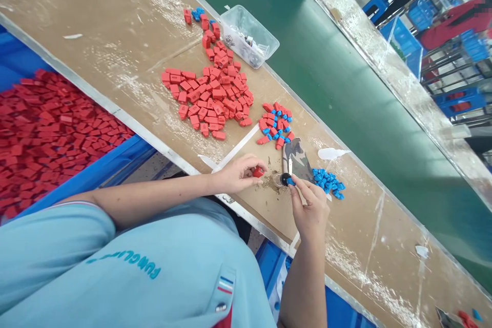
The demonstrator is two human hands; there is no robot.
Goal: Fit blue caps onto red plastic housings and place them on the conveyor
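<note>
Left hand low over the counter, fingers pinched shut on a small red piece; right hand just beside it, thumb and forefinger closed on a blue piece, tip touching a small dark round fixture at the counter's near edge. Camouflage-patterned tool lying right behind that fixture, loose pile of blue pieces to its right. Further back, big heap of red pieces, smaller mixed red-and-blue cluster beside it. Clear plastic tub at the edge of the green belt. Blue crate of red parts off to the left
</note>
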